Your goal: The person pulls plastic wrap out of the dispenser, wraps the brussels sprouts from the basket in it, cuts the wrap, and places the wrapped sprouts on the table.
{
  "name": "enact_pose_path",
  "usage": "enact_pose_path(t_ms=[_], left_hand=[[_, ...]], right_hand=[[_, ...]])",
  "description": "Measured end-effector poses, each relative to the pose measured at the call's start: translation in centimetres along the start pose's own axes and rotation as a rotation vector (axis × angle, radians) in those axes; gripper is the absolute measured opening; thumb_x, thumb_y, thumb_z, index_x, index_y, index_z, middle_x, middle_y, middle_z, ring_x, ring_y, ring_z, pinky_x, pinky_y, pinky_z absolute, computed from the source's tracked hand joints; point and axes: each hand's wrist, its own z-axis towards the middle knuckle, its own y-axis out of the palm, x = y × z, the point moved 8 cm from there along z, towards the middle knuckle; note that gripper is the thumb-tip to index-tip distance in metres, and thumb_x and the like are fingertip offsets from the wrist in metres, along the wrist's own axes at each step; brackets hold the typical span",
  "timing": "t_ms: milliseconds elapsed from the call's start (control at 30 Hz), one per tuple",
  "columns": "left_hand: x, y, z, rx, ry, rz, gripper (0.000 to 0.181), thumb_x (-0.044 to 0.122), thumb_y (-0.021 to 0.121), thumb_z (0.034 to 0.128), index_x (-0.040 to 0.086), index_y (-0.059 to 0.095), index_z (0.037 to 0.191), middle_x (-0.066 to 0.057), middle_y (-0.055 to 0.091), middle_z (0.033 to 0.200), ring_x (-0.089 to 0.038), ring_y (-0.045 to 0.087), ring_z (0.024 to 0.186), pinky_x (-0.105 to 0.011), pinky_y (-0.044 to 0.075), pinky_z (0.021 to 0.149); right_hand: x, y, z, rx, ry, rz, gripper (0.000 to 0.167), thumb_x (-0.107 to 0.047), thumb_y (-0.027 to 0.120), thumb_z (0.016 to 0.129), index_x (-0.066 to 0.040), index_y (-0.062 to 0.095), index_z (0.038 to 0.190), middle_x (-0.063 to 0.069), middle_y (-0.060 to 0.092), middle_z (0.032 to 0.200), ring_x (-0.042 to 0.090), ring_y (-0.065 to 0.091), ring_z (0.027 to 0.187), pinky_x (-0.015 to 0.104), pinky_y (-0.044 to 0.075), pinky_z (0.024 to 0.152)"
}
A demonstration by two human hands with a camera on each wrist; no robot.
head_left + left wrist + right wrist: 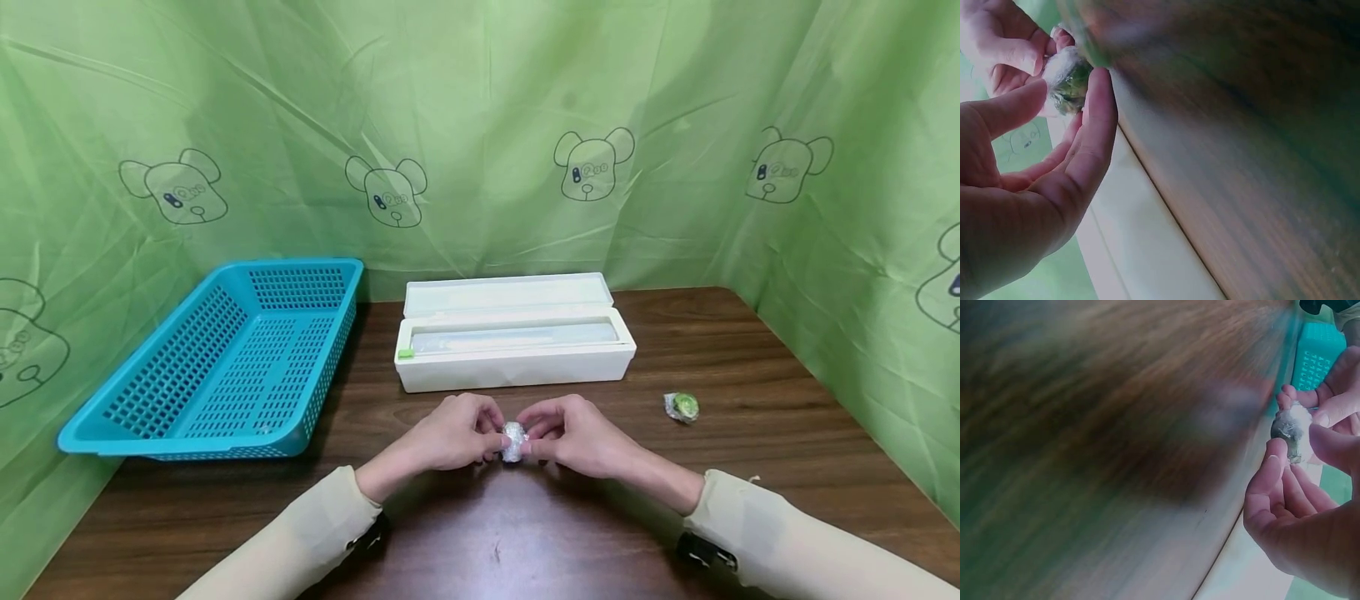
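A small round green item bundled in clear plastic wrap (513, 442) is held between both hands just above the table. In the left wrist view, green shows through the crinkled wrap (1072, 84). My left hand (459, 433) pinches its left side between thumb and fingers. From the other side, my right hand (579, 437) pinches it too, thumb nearest me. The right wrist view has the shiny bundle (1291, 430) between the fingertips of the two hands. What exactly lies inside the wrap cannot be told.
Behind the hands stands a long white plastic-wrap dispenser (517, 369), its lid (510, 293) raised and a roll (517, 337) inside. A blue perforated basket (277, 367) sits at left. Another wrapped green piece (682, 407) lies at right. Green cloth (480, 100) surrounds the wooden table (720, 350).
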Motion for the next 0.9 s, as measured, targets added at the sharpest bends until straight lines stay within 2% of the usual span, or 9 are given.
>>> enact_pose_path(t_ms=[200,367,533,667,900], left_hand=[[0.1,-0.1,0.1,0.021,0.028,-0.044,0.017,0.01,0.079,0.0944,0.005,0.065,0.103,-0.002,0.071,0.08,-0.022,0.072,0.066,-0.033,0.057,0.056],[0.4,-0.1,0.0,0.035,0.057,-0.111,0.021,0.0,0.08,0.0898,0.005,0.062,0.1,-0.006,0.069,0.086,-0.026,0.073,0.068,-0.038,0.06,0.058],[0.9,-0.1,-0.2,0.049,0.087,-0.106,0.027,-0.007,0.082,0.0843,0.005,0.061,0.097,-0.004,0.072,0.079,-0.022,0.073,0.067,-0.03,0.056,0.055],[1.3,-0.1,-0.5,0.061,0.109,-0.074,0.028,-0.008,0.084,0.0814,0.005,0.062,0.093,-0.003,0.072,0.078,-0.013,0.07,0.068,-0.026,0.052,0.056],[1.3,0.0,-0.8,0.069,0.129,-0.034,0.027,0.0,0.087,0.0833,0.007,0.063,0.094,-0.003,0.074,0.089,-0.011,0.073,0.076,-0.027,0.056,0.068]], right_hand=[[-0.1,-0.3,-0.1,0.037,-0.015,0.036,0.029,-0.01,0.078,0.095,0.003,0.072,0.12,0.011,0.077,0.098,0.027,0.074,0.087,0.032,0.059,0.07],[-0.1,-0.7,-0.2,0.088,-0.019,0.047,0.017,-0.012,0.078,0.096,-0.002,0.078,0.11,0.009,0.078,0.093,0.029,0.072,0.078,0.033,0.059,0.064],[-0.1,-0.8,-0.2,0.104,-0.02,0.068,0.008,-0.009,0.083,0.091,-0.004,0.08,0.097,0.01,0.077,0.087,0.027,0.069,0.07,0.031,0.056,0.059],[0.0,-0.8,-0.2,0.113,-0.025,0.064,0.015,-0.006,0.088,0.085,-0.002,0.078,0.095,0.01,0.076,0.085,0.025,0.07,0.071,0.028,0.055,0.059],[0.4,-0.5,-0.1,0.098,-0.031,0.005,0.044,-0.003,0.091,0.079,0.008,0.072,0.118,0.009,0.073,0.092,0.02,0.067,0.077,0.026,0.055,0.065]])
